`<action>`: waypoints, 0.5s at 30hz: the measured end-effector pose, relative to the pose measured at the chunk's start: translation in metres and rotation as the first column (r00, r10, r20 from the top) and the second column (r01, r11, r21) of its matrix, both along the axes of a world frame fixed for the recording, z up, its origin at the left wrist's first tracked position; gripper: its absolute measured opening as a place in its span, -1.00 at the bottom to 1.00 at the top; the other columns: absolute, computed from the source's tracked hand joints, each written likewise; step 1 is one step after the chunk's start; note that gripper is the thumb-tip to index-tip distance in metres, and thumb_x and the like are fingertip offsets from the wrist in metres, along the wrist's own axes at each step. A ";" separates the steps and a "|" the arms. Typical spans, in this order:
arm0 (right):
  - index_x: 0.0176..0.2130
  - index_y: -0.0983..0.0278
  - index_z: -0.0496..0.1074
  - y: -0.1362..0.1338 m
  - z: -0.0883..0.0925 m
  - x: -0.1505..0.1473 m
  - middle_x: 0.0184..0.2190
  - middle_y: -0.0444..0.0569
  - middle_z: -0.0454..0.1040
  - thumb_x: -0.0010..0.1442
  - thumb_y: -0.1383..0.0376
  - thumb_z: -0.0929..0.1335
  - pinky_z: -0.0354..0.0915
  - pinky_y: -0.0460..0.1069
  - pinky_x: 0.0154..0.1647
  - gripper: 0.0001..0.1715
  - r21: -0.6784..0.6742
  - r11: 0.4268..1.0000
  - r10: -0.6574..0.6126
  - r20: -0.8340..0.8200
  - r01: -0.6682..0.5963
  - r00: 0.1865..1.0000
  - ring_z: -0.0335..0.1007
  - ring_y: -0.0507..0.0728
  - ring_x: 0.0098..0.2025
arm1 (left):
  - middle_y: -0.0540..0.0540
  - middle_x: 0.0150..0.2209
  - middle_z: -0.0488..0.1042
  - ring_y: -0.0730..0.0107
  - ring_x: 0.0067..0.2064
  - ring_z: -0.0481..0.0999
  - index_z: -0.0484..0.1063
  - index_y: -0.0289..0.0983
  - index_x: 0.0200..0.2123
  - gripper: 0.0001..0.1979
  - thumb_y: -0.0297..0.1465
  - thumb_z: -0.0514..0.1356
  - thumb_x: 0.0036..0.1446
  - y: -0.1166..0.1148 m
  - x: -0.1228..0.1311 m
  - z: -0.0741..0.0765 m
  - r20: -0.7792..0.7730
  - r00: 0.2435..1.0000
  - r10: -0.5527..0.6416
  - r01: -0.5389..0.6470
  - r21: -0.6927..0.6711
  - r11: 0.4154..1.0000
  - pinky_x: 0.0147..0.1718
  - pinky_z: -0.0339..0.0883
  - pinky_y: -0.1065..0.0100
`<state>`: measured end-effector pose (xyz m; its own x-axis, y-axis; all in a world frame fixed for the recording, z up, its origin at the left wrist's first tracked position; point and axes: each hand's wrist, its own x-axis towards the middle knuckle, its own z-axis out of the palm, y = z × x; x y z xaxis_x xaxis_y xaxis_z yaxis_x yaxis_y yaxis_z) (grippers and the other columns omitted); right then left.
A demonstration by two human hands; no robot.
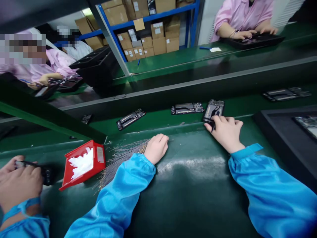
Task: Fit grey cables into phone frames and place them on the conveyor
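Observation:
My right hand (226,132) grips the near end of an opened phone body (214,108), thumb at its left edge and fingers over the top. This phone shows its bare circuit board and stands at the belt's near edge. My left hand (157,148) is closed at the right end of a pile of thin grey cables (119,157) with gold-coloured tips. A thin cable end sticks out past its fingertips; the fingertips themselves are partly hidden. Two more opened phone bodies, one in the middle (187,108) and one farther left (130,119), lie on the green belt.
A red bin (100,165) with white paper strips stands left of the cables. At far left, a co-worker's hands (22,181) hold a dark device. A black tray (277,138) lies at right, another phone body (284,94) behind it. People in pink work across the line.

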<state>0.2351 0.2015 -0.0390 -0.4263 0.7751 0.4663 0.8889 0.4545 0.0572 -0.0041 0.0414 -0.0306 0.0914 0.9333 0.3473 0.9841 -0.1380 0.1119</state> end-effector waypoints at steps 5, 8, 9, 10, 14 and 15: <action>-0.25 0.29 0.38 -0.049 0.008 -0.017 -0.39 0.05 0.39 0.16 0.20 0.21 -0.06 0.11 -0.20 -0.73 -0.031 0.929 0.369 -0.007 -0.369 0.929 0.13 0.22 -0.22 | -0.06 -0.37 0.37 0.37 -0.31 0.32 0.34 -0.25 -0.28 -0.83 -0.50 -0.03 0.14 0.000 0.002 0.000 -0.030 0.999 -0.023 0.023 -0.010 1.000 -0.29 0.23 0.36; -0.25 0.28 0.39 -0.071 0.005 -0.028 -0.41 0.02 0.34 0.16 0.29 0.22 0.05 0.03 -0.26 -0.79 -0.118 0.773 0.621 -0.059 -0.624 0.781 0.15 0.15 -0.29 | -0.05 -0.38 0.36 0.38 -0.32 0.31 0.35 -0.24 -0.34 -0.84 -0.44 -0.02 0.17 -0.001 0.004 0.000 -0.031 0.999 -0.023 0.022 -0.021 1.000 -0.30 0.21 0.36; -0.25 0.28 0.40 -0.076 0.003 -0.032 -0.42 0.01 0.33 0.15 0.31 0.22 0.08 0.02 -0.29 -0.80 -0.151 0.713 0.680 -0.090 -0.685 0.728 0.16 0.13 -0.31 | -0.05 -0.39 0.36 0.38 -0.33 0.31 0.35 -0.24 -0.34 -0.84 -0.41 -0.02 0.17 -0.001 0.005 0.000 -0.028 0.999 -0.023 0.022 -0.021 1.000 -0.31 0.20 0.36; -0.25 0.28 0.40 -0.080 0.001 -0.035 -0.43 0.00 0.32 0.14 0.33 0.22 0.11 0.00 -0.30 -0.80 -0.178 0.660 0.719 -0.133 -0.730 0.682 0.17 0.12 -0.33 | -0.05 -0.39 0.36 0.38 -0.33 0.30 0.35 -0.24 -0.35 -0.83 -0.40 -0.01 0.18 -0.001 0.006 0.000 -0.023 0.999 -0.024 0.024 -0.020 1.000 -0.31 0.20 0.35; -0.11 0.26 0.34 -0.083 0.001 -0.042 -0.32 0.02 0.38 0.12 0.43 0.20 0.23 0.01 -0.27 -0.67 -0.280 0.518 0.682 -0.435 -0.808 0.588 0.28 0.12 -0.28 | -0.04 -0.40 0.35 0.38 -0.33 0.30 0.35 -0.24 -0.36 -0.85 -0.40 0.00 0.17 -0.002 0.012 0.001 0.002 1.000 -0.028 0.028 -0.042 0.999 -0.31 0.19 0.34; -0.08 0.25 0.32 -0.081 0.003 -0.042 -0.28 0.02 0.40 0.12 0.44 0.19 0.25 0.02 -0.26 -0.64 -0.309 0.504 0.621 -0.520 -0.807 0.587 0.30 0.11 -0.26 | -0.04 -0.40 0.35 0.38 -0.33 0.30 0.35 -0.24 -0.36 -0.86 -0.41 0.00 0.16 -0.002 0.014 0.001 0.008 1.000 -0.029 0.029 -0.055 0.998 -0.31 0.19 0.34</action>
<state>0.1927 0.1201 -0.0356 -0.8425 0.4063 0.3536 0.1592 0.8150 -0.5571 0.0097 0.0390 -0.0294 0.1164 0.9480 0.2962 0.9788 -0.1600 0.1275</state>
